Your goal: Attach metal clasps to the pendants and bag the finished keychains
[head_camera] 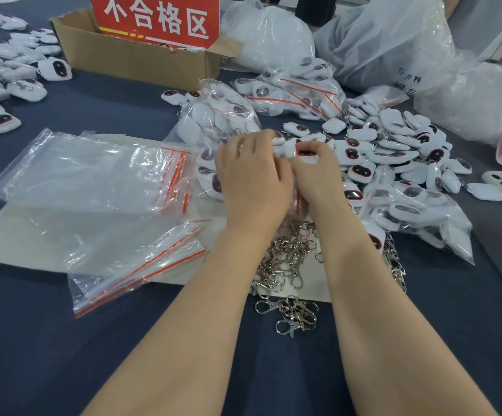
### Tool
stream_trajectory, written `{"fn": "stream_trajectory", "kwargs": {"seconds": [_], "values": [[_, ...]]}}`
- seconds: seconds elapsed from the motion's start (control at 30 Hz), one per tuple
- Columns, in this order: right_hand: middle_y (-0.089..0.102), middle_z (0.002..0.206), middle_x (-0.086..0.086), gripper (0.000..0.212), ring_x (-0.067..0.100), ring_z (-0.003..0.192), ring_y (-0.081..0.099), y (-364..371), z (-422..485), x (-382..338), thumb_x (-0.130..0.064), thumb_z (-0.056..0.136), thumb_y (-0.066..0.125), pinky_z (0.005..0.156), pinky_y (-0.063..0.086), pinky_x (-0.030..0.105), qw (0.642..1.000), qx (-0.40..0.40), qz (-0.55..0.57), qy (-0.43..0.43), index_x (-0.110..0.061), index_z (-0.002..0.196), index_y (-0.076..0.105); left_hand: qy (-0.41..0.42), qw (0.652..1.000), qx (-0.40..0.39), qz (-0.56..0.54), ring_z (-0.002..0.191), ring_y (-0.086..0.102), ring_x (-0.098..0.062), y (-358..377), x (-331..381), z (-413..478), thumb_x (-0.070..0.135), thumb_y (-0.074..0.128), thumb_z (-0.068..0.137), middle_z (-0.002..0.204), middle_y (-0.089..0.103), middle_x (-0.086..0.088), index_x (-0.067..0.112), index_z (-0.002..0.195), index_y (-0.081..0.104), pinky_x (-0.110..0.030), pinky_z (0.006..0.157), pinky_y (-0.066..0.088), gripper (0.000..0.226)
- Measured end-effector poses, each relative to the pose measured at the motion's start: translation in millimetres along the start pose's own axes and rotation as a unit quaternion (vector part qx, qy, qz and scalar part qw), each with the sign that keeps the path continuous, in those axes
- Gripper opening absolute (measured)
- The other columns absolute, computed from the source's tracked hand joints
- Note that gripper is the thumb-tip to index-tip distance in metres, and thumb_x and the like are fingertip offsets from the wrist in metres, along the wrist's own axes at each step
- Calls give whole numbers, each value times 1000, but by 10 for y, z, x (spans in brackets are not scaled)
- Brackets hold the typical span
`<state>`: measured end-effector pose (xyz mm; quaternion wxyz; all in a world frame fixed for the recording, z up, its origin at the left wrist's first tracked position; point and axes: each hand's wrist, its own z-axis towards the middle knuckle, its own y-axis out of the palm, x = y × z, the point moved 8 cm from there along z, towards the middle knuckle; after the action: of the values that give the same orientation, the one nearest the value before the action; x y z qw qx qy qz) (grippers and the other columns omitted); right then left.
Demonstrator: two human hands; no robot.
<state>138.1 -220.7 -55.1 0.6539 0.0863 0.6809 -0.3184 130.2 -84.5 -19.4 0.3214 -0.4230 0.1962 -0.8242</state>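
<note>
Our right fingertips (319, 150) pinch a small white pendant (304, 152) by its upper edge, its dark, red-rimmed face turned toward us. Our right hand (319, 175) curls close around it. Our left hand (252, 178) presses in just beside, fingers bent over the heap, but we cannot tell what they hold, if anything. A red zip strip shows in the gap between our palms, so we judge a bag may be in play and this piece is being either clasped or bagged.

To do it well, we should keep the pendant's loop clear of our thumbs, brace one hand against the other, and check that the hook has snapped closed before anything goes into plastic.

The pendant pile (394, 151) spreads to the right, with smooth-looking, rounded-square pieces that should slide easily. The clasps (292, 265) lie tangled beneath our wrists, bright swivel hooks likely to snag one another. Empty zip bags (93, 169), thin, crinkled and slippery, lie to the left on a pale mat (6, 238) over dark blue cloth (33, 340). Beyond stands a cardboard box (135, 61) with a red sign (156, 19)
</note>
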Motion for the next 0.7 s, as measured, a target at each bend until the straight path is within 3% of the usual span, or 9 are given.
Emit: {"fn": "stream_trajectory", "kwargs": {"seconds": [0.1,0.23,0.27,0.37,0.47,0.53,0.6,0.67,0.7], "values": [[55,103,-11,28,15,104,56,-26,-11,-4,-11,84,59,91,44,28,999,29,3,-22,-20,110,56,-19,989,-109,99,126,39,-28,225,-81,-46,24,37,95,135,47,-11,6,132,43,-39,108,27,42],[54,105,-12,32,10,102,53,-50,16,24,-9,84,57,83,38,17,999,38,-8,-29,-19,115,55,-39,988,-148,26,120,44,-33,312,-25,-91,24,34,99,139,39,-16,4,131,41,-42,95,38,39],[54,105,-12,32,8,99,53,-51,19,28,-10,84,57,79,38,12,999,37,-10,-32,-19,115,56,-40,988,-145,15,124,42,-33,313,-14,-84,23,34,99,144,35,-17,3,131,40,-42,98,37,39],[53,103,-11,32,-8,78,53,-47,15,26,-6,85,56,60,35,-2,998,34,-11,-46,-18,115,56,-50,980,-170,96,143,16,-27,366,-117,-103,31,27,101,155,20,-14,3,140,32,-39,117,8,49],[54,102,-12,29,-17,70,51,-49,4,23,-4,87,56,59,35,-4,997,38,-12,-60,-18,113,56,-100,962,-196,160,146,3,-30,358,-273,-132,45,18,100,157,14,-15,4,148,19,-45,117,-5,63],[54,98,-15,27,-15,77,53,-46,2,15,-6,87,56,63,35,1,997,40,-16,-66,-18,112,56,-112,963,-201,140,145,5,-32,340,-244,-126,50,18,99,157,10,-20,2,148,20,-45,117,0,69],[56,101,-13,26,-6,85,55,-49,13,24,-9,88,58,64,37,7,998,38,-13,-58,-19,111,56,-103,972,-197,72,139,25,-34,328,-157,-93,52,23,98,150,27,-22,3,141,33,-43,112,21,66],[56,101,-11,27,-10,71,56,-54,7,35,-8,86,59,54,37,3,998,39,5,-50,-19,112,57,-94,980,-177,9,123,44,-32,278,-105,-63,46,28,100,135,46,-17,5,129,45,-39,95,36,53],[56,100,-11,29,-11,67,55,-60,1,36,-7,85,57,52,37,3,998,43,9,-51,-18,111,57,-86,982,-166,14,123,44,-32,260,-105,-51,42,29,100,135,46,-16,5,127,46,-39,96,35,49]]}}
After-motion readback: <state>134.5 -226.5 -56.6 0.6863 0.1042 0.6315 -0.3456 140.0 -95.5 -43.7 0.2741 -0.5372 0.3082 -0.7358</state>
